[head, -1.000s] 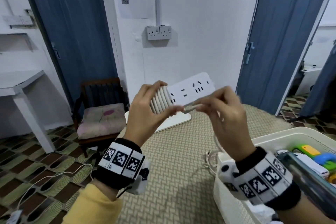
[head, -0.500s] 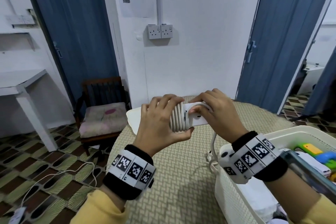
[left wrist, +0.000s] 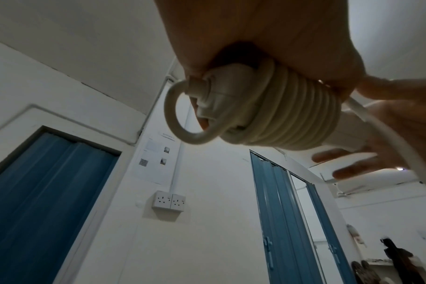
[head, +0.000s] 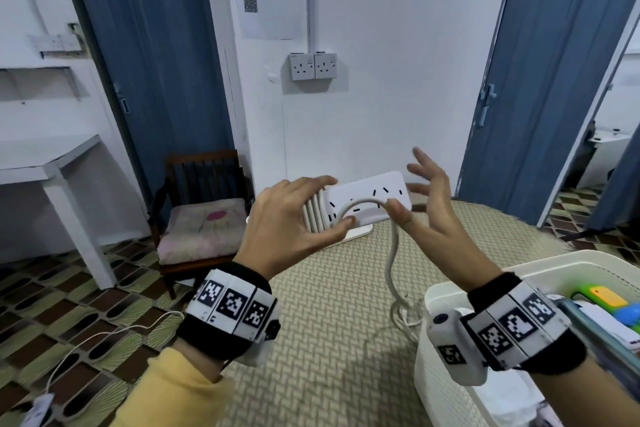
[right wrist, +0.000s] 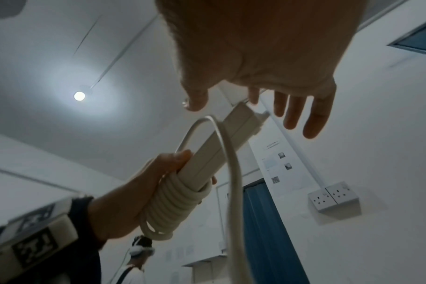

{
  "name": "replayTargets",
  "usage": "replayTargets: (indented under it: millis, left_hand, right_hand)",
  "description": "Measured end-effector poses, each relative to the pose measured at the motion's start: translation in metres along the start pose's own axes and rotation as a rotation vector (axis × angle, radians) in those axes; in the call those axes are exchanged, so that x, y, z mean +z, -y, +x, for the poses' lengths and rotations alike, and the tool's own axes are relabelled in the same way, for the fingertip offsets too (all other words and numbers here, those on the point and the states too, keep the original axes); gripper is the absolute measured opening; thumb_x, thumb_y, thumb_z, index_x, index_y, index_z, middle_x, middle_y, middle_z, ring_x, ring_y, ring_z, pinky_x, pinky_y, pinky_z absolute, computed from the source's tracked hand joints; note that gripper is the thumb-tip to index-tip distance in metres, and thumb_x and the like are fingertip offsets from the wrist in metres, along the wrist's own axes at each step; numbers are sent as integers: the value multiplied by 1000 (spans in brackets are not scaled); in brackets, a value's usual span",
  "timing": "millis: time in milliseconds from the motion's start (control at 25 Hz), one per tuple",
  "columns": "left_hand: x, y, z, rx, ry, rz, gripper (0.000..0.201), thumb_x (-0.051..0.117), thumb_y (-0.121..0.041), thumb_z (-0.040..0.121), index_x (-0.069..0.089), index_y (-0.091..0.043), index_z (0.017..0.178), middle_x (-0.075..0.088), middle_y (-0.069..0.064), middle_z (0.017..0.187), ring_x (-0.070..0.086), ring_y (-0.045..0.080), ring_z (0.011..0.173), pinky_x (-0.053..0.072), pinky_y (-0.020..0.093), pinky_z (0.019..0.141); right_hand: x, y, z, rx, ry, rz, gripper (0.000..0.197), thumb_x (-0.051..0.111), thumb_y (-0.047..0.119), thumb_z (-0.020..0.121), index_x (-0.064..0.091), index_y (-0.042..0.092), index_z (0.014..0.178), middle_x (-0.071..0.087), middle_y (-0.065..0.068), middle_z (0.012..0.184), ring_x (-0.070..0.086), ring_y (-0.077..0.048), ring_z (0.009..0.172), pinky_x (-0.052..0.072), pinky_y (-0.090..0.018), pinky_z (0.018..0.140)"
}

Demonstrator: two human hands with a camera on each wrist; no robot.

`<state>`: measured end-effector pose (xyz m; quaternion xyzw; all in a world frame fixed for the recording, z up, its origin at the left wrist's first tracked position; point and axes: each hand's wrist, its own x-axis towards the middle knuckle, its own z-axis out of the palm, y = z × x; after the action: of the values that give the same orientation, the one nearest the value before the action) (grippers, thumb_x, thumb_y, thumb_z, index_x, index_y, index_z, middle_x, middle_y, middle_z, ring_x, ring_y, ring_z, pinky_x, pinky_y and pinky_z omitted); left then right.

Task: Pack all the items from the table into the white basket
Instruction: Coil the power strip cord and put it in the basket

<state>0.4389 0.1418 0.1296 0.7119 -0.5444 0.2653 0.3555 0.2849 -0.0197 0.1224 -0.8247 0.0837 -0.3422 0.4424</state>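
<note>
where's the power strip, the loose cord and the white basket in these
power strip (head: 372, 196), head view, on its socket face.
loose cord (head: 392, 255), head view, on the hanging stretch below the right hand.
white basket (head: 446, 388), head view, on its outer left wall.

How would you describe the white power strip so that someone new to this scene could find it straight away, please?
Look in front of the white wall with its double wall socket, above the woven table. There the left hand grips the power strip, a flat white bar. Unlike the fixed wall socket, it has its own cord coiled round one end.
</note>
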Motion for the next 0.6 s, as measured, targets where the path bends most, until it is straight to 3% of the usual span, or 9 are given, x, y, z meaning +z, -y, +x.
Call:
replayTargets:
  millis: [80,160,200,280,360,440,520,600]
  left_hand:
    - [-4,3,3,-45,-56,21,61,55,-67,75,62,-25,118,68,-8,101,60,13,85,49,39,80]
    - [-7,6,6,-98,-72,34,62,51,-67,76,62,-24,120,68,-6,102,60,15,87,50,38,81]
    - [-8,8,6,-119,-66,38,63,49,-67,76,61,-24,121,68,-6,103,60,15,88,49,37,82]
    - [-10,12,6,-149,-38,56,64,46,-67,77,60,-25,123,68,-6,105,61,15,92,48,34,85]
    - [-11,16,5,-179,4,65,65,44,-68,76,60,-26,122,68,-8,105,60,11,93,46,30,85]
    - [-11,16,4,-217,82,9,64,44,-70,72,61,-30,119,67,-15,99,58,-1,86,49,27,85]
    - [-10,13,4,-242,140,-117,61,48,-69,70,58,-38,121,67,-18,97,59,-5,84,52,29,85]
    - [-11,7,5,-257,173,-290,62,52,-67,72,45,-50,131,66,-13,98,63,3,86,54,32,82]
  right_hand:
    - [0,-2,-9,169,211,24,80,66,49,81,19,37,144,52,11,126,52,4,111,42,-20,92]
    - [8,-13,-16,218,411,-14,42,65,29,88,50,22,126,71,3,95,65,-2,87,46,-26,82]
    - [8,-19,-16,184,368,-21,19,61,20,91,60,18,110,70,1,77,65,-7,73,47,-31,74]
    - [-1,-23,-11,84,120,-28,9,57,15,92,65,18,95,62,3,59,55,-9,58,44,-32,60]
    - [-17,-19,3,-22,-154,-66,9,61,13,89,65,18,96,65,5,59,56,-6,56,44,-20,58]
    - [-29,-9,17,-143,-354,-130,7,67,10,84,67,13,91,69,6,68,64,-5,65,48,-12,62]
    - [-31,-6,30,-236,-469,-279,9,74,11,79,71,10,87,69,4,74,64,-4,73,47,-8,67]
    - [-22,-13,38,-257,-473,-351,10,76,10,76,74,6,85,69,-1,75,60,2,72,43,-3,64]
